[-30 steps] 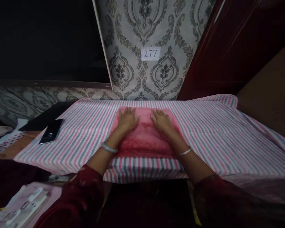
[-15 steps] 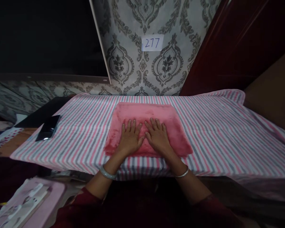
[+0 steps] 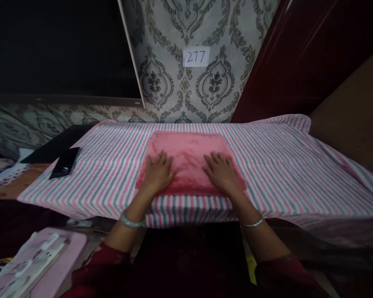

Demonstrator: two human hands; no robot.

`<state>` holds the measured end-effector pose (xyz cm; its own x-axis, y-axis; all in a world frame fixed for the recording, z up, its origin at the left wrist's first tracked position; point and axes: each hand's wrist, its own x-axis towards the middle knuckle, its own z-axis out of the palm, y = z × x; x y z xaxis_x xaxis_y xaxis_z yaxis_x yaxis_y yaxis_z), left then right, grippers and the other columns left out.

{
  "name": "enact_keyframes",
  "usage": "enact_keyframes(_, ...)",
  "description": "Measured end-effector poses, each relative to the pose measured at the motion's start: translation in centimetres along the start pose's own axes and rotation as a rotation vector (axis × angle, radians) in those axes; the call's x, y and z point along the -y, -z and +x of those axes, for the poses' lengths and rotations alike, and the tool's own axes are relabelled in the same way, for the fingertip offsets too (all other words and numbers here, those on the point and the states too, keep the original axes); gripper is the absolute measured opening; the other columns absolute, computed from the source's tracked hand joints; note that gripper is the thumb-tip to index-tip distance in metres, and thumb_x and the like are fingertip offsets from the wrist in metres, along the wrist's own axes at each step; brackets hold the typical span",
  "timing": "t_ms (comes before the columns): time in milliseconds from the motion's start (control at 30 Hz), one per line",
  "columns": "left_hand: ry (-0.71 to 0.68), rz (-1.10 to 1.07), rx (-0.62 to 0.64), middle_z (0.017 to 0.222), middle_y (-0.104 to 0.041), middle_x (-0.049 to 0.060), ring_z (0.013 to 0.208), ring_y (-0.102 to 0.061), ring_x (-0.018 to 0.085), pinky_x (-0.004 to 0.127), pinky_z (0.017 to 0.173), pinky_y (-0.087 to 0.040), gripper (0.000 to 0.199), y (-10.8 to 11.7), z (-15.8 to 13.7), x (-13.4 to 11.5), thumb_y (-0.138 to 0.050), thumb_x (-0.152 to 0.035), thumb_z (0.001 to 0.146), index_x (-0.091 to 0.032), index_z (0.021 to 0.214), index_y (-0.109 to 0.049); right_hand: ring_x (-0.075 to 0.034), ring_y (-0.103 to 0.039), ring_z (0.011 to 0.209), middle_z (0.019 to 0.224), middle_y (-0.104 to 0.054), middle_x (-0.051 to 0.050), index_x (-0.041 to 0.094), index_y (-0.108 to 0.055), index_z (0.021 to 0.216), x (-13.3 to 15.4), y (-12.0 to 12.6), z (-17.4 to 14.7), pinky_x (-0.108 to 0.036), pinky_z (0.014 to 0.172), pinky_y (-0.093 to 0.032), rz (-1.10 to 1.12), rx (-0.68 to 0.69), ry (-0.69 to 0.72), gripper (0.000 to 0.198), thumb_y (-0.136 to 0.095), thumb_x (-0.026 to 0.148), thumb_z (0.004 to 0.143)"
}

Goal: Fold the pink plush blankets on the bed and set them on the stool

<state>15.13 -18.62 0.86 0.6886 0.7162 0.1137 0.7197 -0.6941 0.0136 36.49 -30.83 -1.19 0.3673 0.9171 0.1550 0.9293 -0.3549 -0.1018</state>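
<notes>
A folded pink plush cloth (image 3: 189, 165) lies as a flat rectangle on the striped tablecloth (image 3: 276, 165). My left hand (image 3: 158, 171) rests palm down on the left part of the plush cloth, fingers spread. On its right part lies my right hand (image 3: 222, 171), also flat with the fingers apart. Bare plush shows between the two hands, with darker brushed streaks in the pile. Neither hand grips anything. The palms hide the fabric beneath them.
A black phone (image 3: 65, 163) lies on the tablecloth at the left. Behind stands a patterned wall with a paper marked 277 (image 3: 196, 56), beside a large dark screen (image 3: 59, 49). At lower left, a pink stool (image 3: 71, 252) holds a white power strip (image 3: 37, 269).
My hands have slid apart, the left one leftward and the right one rightward over the plush cloth. The view has shifted slightly.
</notes>
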Motion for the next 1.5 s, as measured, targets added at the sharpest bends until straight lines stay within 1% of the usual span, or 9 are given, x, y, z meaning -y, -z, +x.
enact_keyframes(100,0.091,0.018,-0.044,0.166,-0.034,0.011,0.155,-0.026,0.034,0.068,0.123,-0.017,0.056,-0.2,-1.1,2.1,-0.036,-0.046,0.103,-0.026,0.154,-0.044,-0.033,-0.027,0.153,0.165,-0.037,-0.009,0.026,-0.046,0.154,-2.1,-0.5,-1.3,-0.061,0.118,-0.026,-0.013,-0.043,-0.099,0.054,-0.030,0.043,0.106)
enact_keyframes(200,0.099,-0.039,-0.063,0.170,-0.026,0.010,0.158,-0.017,0.029,0.055,0.124,-0.029,0.059,-1.6,-1.7,3.5,-0.033,-0.045,0.103,-0.022,0.157,-0.039,-0.032,-0.024,0.154,0.167,-0.034,-0.006,0.028,-0.043,0.156,-3.3,-1.7,-2.1,-0.059,0.116,-0.033,0.038,-0.076,-0.109,0.055,-0.028,0.043,0.106)
enact_keyframes(300,0.051,-0.090,-0.088,0.170,-0.023,0.011,0.159,-0.012,0.027,0.045,0.125,-0.030,0.062,-3.0,-1.8,4.1,-0.031,-0.045,0.104,-0.016,0.157,-0.039,-0.029,-0.022,0.155,0.166,-0.035,-0.006,0.024,-0.044,0.156,-3.6,-2.8,-2.3,-0.051,0.117,-0.036,0.090,-0.106,-0.068,0.056,-0.027,0.042,0.106)
enact_keyframes(600,0.068,-0.063,-0.074,0.170,-0.024,0.010,0.158,-0.016,0.030,0.050,0.120,-0.038,0.060,-2.6,-1.6,3.9,-0.033,-0.044,0.104,-0.018,0.157,-0.039,-0.028,-0.022,0.155,0.166,-0.035,-0.007,0.022,-0.045,0.156,-3.7,-2.8,-2.1,-0.048,0.121,-0.031,0.064,-0.120,-0.057,0.056,-0.028,0.042,0.106)
enact_keyframes(733,0.103,-0.008,-0.072,0.168,-0.029,0.011,0.157,-0.022,0.032,0.063,0.122,-0.028,0.057,-1.4,-2.1,3.3,-0.034,-0.044,0.104,-0.022,0.156,-0.042,-0.032,-0.025,0.154,0.164,-0.039,-0.008,0.024,-0.050,0.152,-3.1,-1.8,-3.0,-0.057,0.119,-0.028,0.058,-0.151,-0.100,0.054,-0.028,0.041,0.106)
enact_keyframes(867,-0.025,0.033,-0.170,0.164,-0.038,0.011,0.155,-0.026,0.034,0.067,0.125,-0.012,0.053,-0.4,-3.4,1.5,-0.038,-0.043,0.103,-0.025,0.153,-0.048,-0.031,-0.022,0.155,0.163,-0.041,-0.009,0.025,-0.052,0.151,-1.0,-1.4,-4.7,-0.059,0.122,-0.018,0.067,-0.272,0.032,0.053,-0.032,0.042,0.105)
enact_keyframes(1033,-0.313,-0.019,-0.227,0.167,-0.032,0.011,0.155,-0.027,0.035,0.068,0.123,-0.018,0.060,-2.6,-4.5,-1.1,-0.051,-0.045,0.100,-0.028,0.156,-0.041,-0.032,-0.027,0.153,0.163,-0.040,-0.006,0.032,-0.046,0.154,1.7,-3.2,-5.4,-0.063,0.120,-0.018,0.077,-0.300,0.239,0.052,-0.043,0.039,0.103)
enact_keyframes(1233,-0.344,-0.034,-0.285,0.167,-0.033,0.011,0.155,-0.026,0.036,0.066,0.122,-0.021,0.064,-5.7,-4.9,-1.2,-0.061,-0.047,0.095,-0.032,0.155,-0.045,-0.031,-0.029,0.153,0.163,-0.040,-0.003,0.035,-0.045,0.155,1.8,-5.1,-5.5,-0.061,0.120,-0.021,0.046,-0.299,0.263,0.053,-0.048,0.039,0.102)
enact_keyframes(1500,-0.353,-0.045,-0.334,0.166,-0.034,0.011,0.154,-0.028,0.037,0.066,0.121,-0.020,0.065,-5.6,-4.9,-0.9,-0.061,-0.047,0.095,-0.030,0.155,-0.043,-0.034,-0.027,0.154,0.164,-0.039,-0.005,0.033,-0.046,0.155,1.9,-4.8,-5.5,-0.066,0.120,-0.022,0.104,-0.246,0.255,0.054,-0.050,0.037,0.101)
